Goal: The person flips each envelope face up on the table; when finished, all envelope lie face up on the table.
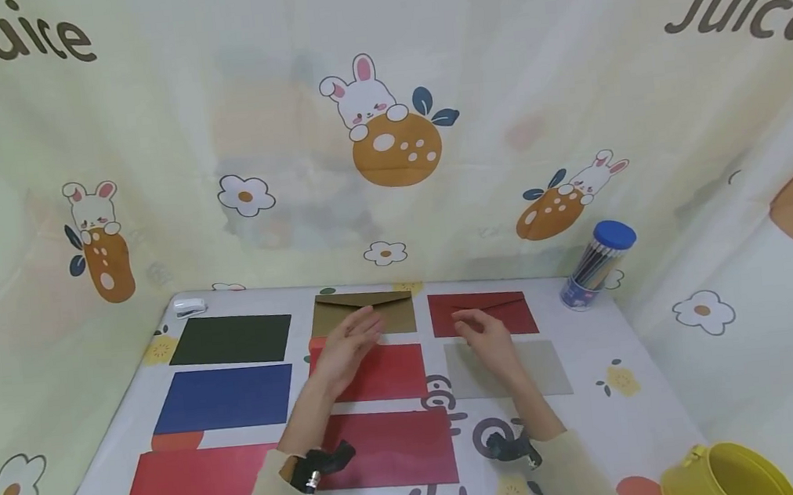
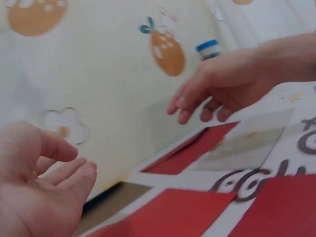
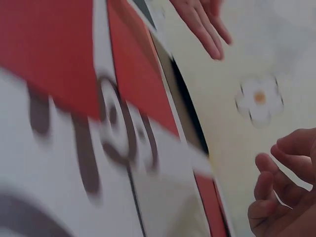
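Hovering over the back row of envelopes, both hands hold nothing: left hand (image 1: 345, 349) has relaxed, spread fingers just above the brown envelope (image 1: 365, 313), its flap showing, and right hand (image 1: 485, 338) has loosely curled fingers at the near edge of the dark red envelope (image 1: 482, 312), with the grey envelope (image 1: 506, 369) under its wrist. The hands are apart, neither clearly touching paper. To lift an envelope well, my guess is: slide fingertips under one edge, pinch lightly, keep neighbours on the counter (image 1: 635, 384) undisturbed; the pencil tube (image 1: 594, 265) stands right of the right hand.
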### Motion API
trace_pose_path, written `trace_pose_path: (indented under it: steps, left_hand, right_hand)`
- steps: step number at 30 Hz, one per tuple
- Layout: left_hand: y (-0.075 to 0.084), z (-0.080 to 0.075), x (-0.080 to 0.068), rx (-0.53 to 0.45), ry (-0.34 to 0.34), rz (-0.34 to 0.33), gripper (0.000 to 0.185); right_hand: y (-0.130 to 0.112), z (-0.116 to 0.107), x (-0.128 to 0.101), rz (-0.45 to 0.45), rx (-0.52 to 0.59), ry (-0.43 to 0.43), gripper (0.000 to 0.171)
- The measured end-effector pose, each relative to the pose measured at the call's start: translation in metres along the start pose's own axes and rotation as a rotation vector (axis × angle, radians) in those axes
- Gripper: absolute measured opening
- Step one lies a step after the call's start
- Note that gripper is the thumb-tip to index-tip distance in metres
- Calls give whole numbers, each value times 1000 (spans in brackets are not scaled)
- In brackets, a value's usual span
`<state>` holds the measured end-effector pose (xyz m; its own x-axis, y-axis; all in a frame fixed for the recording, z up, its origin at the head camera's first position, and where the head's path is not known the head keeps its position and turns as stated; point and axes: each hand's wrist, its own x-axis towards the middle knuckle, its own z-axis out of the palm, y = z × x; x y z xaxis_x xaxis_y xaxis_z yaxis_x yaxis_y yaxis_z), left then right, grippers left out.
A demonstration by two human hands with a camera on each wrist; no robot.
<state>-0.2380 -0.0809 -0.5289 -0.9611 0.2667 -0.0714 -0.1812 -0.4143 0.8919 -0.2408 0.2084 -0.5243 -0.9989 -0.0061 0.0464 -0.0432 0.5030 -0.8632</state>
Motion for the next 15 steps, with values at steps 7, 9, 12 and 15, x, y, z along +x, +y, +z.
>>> trace_pose_path:
  steps: [7, 9, 12, 15]
  left_hand:
    - [37, -55, -46, 130, 58, 44, 54]
    - [46, -74, -61, 240, 79, 53, 54]
    - [58, -102, -84, 496, 124, 44, 53]
    - [69, -129, -109, 693, 146, 3, 52]
  right_hand:
    - [-33, 47, -16, -79, 19, -204, 27]
    - [-40, 59, -19, -125, -5, -275, 27]
    - [-47, 79, -22, -186, -41, -384, 29]
    - [-56, 99, -27, -229, -63, -490, 30]
